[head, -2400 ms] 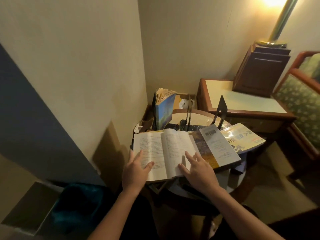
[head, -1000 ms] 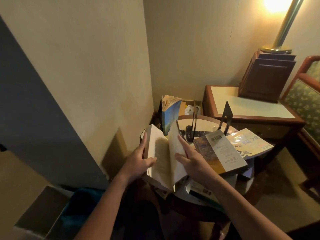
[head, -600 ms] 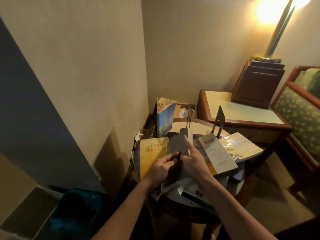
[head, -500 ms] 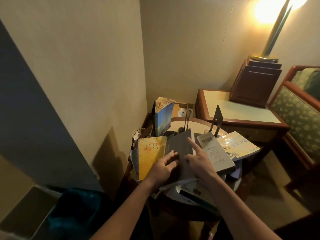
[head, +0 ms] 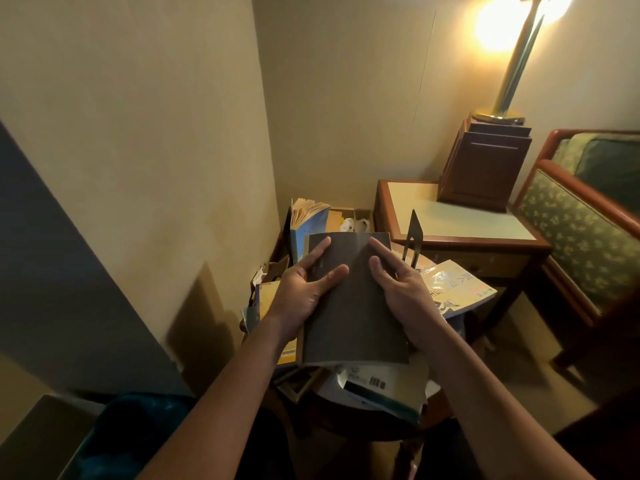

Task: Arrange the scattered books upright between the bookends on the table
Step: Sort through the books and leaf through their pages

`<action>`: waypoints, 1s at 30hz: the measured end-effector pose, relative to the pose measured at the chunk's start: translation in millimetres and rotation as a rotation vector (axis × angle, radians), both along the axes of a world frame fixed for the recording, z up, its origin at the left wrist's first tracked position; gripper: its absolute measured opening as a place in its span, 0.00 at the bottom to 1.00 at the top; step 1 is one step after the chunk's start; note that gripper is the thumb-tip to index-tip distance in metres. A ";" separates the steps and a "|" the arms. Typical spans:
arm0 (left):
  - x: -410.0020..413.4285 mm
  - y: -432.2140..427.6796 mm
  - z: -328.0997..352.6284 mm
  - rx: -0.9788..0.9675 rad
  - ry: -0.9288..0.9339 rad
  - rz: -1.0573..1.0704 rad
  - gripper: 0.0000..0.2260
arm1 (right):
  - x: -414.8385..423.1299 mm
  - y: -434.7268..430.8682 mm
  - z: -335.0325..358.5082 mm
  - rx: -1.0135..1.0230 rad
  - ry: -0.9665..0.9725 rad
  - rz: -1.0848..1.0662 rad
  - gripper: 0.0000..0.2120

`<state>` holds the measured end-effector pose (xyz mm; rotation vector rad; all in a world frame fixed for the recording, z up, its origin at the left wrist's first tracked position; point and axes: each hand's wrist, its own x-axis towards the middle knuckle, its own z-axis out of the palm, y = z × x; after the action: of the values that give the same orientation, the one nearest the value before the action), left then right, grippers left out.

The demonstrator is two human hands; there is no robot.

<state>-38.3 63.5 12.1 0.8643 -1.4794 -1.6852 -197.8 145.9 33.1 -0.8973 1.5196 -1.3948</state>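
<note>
1. The grey book (head: 353, 306) had a smooth, matt paper cover.
2. The yellow book (head: 457, 289) wore a glossy cover that caught the light.
3. The bookend (head: 414, 233) looked like thin dark metal.
4. The side table (head: 460, 239) was polished wood, and the lamp pole (head: 512, 74) was shiny brass-coloured metal.
5. The armchair (head: 571, 233) had patterned cloth.

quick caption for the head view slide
Left hand and right hand hold a closed grey book near the upright blue book

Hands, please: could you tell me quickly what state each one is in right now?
Left hand: grips the dark grey book, left edge.
Right hand: grips the same book, right edge.
</note>
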 end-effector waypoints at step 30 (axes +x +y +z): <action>-10.5 0.1 13.4 0.188 0.304 0.048 0.27 | 26.9 6.5 0.4 -0.020 -0.514 0.026 0.16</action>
<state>-48.8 63.6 25.5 0.6960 -1.1021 -1.8478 -170.8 152.4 33.5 -0.5103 1.0998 -1.4821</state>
